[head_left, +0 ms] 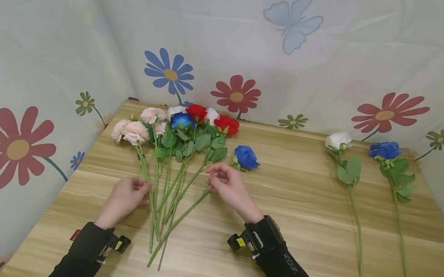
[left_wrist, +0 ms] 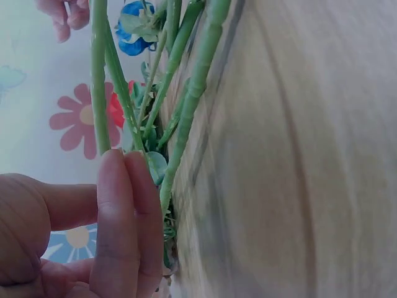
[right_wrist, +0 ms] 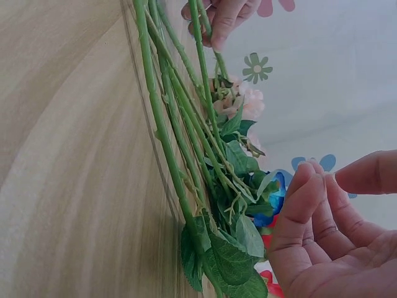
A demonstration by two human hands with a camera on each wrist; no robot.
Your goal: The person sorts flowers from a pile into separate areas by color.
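Note:
A loose bunch of artificial flowers lies on the table, with pale pink ruffled flowers (head_left: 136, 132), red roses (head_left: 227, 124), white roses and a blue rose (head_left: 183, 121). My left hand (head_left: 126, 198) pinches a green stem (left_wrist: 99, 81) on the pink flowers' side, thumb and fingers together. Over the right side of the bunch hovers my right hand (head_left: 230, 187), its fingers loosely bent and nothing visible between them in the right wrist view. Just beyond that hand is another blue rose (head_left: 246, 157); the hand hides part of its stem (head_left: 179, 220).
Apart at the right of the wooden table (head_left: 273, 263) lie a single white rose (head_left: 338, 141) and a single blue rose (head_left: 385, 150), stems toward me. A pale cloth (head_left: 218, 28) printed with flowers and a butterfly hangs behind and at the sides.

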